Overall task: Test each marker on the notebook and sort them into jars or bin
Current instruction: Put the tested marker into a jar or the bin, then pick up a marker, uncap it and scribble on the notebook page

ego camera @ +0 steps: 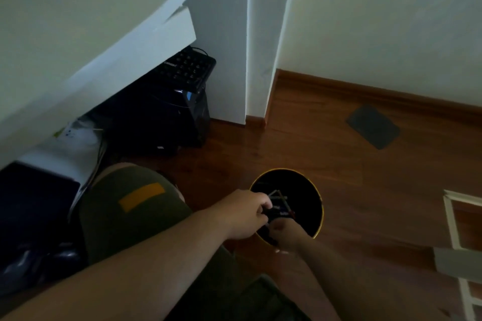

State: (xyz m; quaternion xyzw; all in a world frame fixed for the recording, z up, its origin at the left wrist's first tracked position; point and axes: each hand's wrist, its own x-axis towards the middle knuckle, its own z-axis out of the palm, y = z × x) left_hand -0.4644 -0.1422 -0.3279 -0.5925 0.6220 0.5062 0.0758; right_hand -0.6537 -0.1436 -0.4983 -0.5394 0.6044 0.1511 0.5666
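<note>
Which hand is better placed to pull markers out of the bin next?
Left, marginally. The left hand sits above the bin rim, fingers already on the markers. The right hand is lower at the near rim, its grip hard to see.

Bin, lower centre of frame: interior too dark to read; near rim hidden behind both hands. Markers inside: small, blurred; count and colours indeterminate. Left hand fingertips curl over something dark; item ID not possible. Right hand: in shadow, grip state unclear; forearm cut by bottom edge. Desk, upper left: cut by top and left edges. Dark objects, lower left: blurred, unidentifiable. White frame, right edge: cut off.
</note>
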